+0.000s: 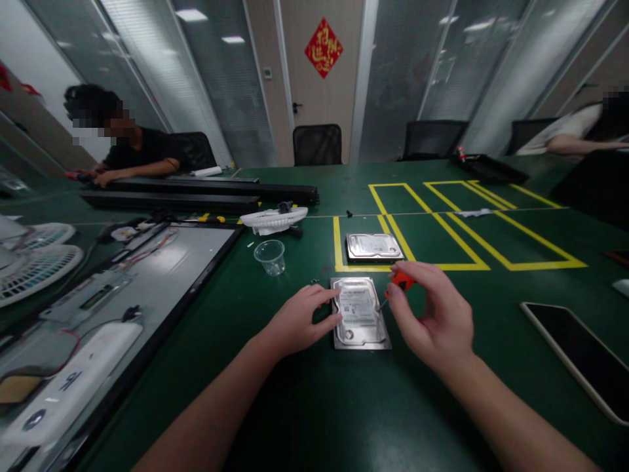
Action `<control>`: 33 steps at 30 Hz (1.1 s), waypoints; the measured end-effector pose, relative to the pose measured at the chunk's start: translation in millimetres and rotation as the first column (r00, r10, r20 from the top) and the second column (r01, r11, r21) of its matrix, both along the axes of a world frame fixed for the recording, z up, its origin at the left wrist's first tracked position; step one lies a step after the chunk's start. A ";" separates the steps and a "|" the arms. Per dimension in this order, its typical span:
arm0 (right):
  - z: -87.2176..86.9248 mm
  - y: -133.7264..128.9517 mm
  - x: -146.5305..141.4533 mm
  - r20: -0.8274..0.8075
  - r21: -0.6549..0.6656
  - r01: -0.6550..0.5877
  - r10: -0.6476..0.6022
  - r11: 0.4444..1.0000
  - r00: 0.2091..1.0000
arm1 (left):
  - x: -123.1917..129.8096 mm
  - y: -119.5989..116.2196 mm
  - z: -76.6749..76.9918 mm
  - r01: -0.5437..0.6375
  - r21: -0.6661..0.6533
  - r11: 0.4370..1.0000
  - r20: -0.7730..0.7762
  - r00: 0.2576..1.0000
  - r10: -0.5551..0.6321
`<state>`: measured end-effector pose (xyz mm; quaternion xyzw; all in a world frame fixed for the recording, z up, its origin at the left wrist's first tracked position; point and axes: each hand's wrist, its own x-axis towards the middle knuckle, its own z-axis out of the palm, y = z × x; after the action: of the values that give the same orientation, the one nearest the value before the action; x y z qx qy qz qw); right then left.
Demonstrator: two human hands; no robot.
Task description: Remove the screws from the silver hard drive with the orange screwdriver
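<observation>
A silver hard drive point(358, 314) lies label side up on the green table in front of me. My left hand point(309, 314) rests at its left edge, thumb and fingers spread apart and touching the casing. In my right hand point(430, 311) is a screwdriver point(403, 280) with an orange-red handle, pinched between thumb and fingers. Its thin shaft slants down to the right edge of the drive; whether the tip sits in a screw is too small to tell. Just behind lies a second hard drive point(374, 246), inside a yellow tape outline.
A clear plastic cup point(270, 255) stands left of the drives, near a white plastic part point(274, 219). An opened flat panel point(162, 262) fills the left side. A phone point(580, 354) lies at right. Long black bars point(196, 193) lie before a seated person point(142, 147).
</observation>
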<state>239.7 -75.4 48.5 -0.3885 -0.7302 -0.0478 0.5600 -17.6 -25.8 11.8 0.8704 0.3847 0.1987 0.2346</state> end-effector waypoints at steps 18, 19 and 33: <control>2.6 0.6 0.7 0.042 0.048 0.052 -0.055 0.997 0.998 | 0.4 1.0 -0.7 0.003 -0.005 1.000 0.003 1.000 -0.003; 1.8 0.2 0.6 0.034 0.034 0.034 -0.036 0.999 0.999 | 0.4 1.2 -0.8 0.005 -0.004 1.000 0.002 1.000 -0.005; 0.9 1.5 2.3 0.031 0.052 0.050 -0.052 0.997 0.998 | -0.3 0.7 0.4 0.000 -0.018 1.000 -0.004 1.000 0.000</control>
<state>242.0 -73.9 49.4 -0.3914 -0.7278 -0.0871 0.5564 -17.9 -25.1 12.2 0.8686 0.3871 0.1934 0.2414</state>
